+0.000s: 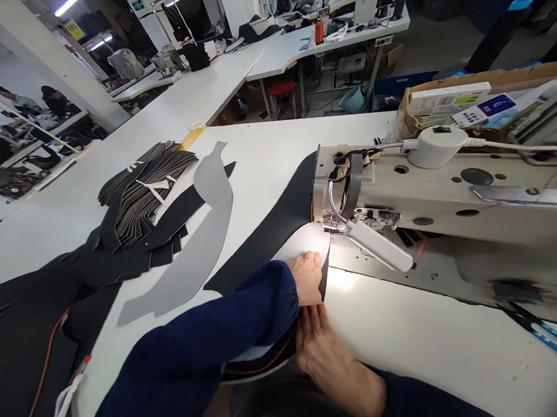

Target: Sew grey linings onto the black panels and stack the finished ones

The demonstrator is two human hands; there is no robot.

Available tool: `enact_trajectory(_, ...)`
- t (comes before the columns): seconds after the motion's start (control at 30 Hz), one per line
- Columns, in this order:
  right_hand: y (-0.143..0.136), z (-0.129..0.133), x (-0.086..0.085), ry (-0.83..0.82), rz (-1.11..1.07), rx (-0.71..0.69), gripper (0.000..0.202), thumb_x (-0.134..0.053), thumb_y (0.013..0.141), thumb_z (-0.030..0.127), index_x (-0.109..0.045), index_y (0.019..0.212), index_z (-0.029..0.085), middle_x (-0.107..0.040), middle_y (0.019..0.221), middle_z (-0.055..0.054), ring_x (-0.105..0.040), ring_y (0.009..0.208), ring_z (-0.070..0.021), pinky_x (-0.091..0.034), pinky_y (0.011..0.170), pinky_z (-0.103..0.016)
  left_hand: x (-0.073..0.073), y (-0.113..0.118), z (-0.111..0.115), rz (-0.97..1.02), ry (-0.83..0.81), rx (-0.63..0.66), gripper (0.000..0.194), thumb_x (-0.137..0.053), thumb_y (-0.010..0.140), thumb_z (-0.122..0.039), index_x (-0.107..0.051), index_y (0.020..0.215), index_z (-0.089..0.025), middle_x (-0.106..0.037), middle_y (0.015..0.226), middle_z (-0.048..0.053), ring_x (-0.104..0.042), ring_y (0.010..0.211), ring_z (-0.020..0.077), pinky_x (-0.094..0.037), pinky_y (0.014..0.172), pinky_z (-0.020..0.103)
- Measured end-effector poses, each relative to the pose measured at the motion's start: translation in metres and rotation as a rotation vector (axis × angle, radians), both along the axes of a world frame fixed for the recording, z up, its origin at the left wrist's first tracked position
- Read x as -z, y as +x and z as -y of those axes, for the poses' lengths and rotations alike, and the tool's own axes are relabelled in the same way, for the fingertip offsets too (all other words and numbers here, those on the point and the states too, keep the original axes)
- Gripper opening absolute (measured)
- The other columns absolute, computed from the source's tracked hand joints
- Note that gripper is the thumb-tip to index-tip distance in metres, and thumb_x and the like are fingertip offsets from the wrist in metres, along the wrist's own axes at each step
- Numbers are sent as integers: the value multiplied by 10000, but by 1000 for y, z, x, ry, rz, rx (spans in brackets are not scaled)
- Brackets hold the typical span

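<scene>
A black fabric panel [269, 233] runs up under the head of the sewing machine [356, 195], with a light grey-white piece [300, 241] lying along it near the needle area. My left hand [308, 278] is closed on the edge of the grey-white piece, its fingers curled just in front of the needle area. Right below it, my right hand [327, 360] rests on the panel's near end with its fingers stretched out over the edge. Orange piping shows along the part of the panel hanging towards my lap.
Grey cut pieces [198, 247] lie left of the panel, beside stacked dark pieces [144, 198]. Larger black panels [19, 323] cover the table's left side. A small lamp [379, 245] hangs by the needle. Blue-handled scissors [551, 336] are at right; a cardboard box [500, 91] stands behind the machine.
</scene>
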State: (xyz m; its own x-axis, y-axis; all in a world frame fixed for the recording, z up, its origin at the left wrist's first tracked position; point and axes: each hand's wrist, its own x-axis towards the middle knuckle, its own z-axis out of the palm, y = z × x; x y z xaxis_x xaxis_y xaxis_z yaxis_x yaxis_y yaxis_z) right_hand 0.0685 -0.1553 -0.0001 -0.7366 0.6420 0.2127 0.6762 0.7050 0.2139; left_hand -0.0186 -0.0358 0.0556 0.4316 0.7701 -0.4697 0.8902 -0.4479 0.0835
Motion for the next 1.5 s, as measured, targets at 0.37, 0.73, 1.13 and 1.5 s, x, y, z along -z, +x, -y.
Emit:
enact_trajectory(0.37,6,-24,-9,1,123,23,377,-557,696,118,-678,1037,12,-662,1043,-262,-617,989,-364,-417,950,-562,1,5,-7,-2,37,12,609,-528,770,-241,-403,1333,-44,-552,1145,179,-631,904,285,-517,748,372)
enact_trajectory(0.73,-13,-20,6,-28,22,61,321,-608,693,119,-686,977,-8,-666,972,-294,-637,931,-376,-464,851,-533,-1,4,-19,28,13,75,464,-608,706,-215,-529,1132,-47,-557,1076,188,-605,905,271,-525,746,355)
enact_trajectory(1.13,-18,-38,-14,-82,42,80,210,-599,723,108,-715,891,59,-680,881,-248,-622,896,-375,-421,830,-570,4,8,-29,67,114,72,361,-484,784,-113,-524,1138,-55,-548,1104,193,-568,997,270,-501,793,369)
enact_trajectory(1.5,-10,-56,-9,-124,58,57,182,-609,685,59,-703,837,96,-683,780,-177,-622,771,-304,-437,748,-471,-2,1,-27,66,39,97,304,-510,781,-126,-561,1077,-75,-568,1073,173,-577,990,261,-488,841,336)
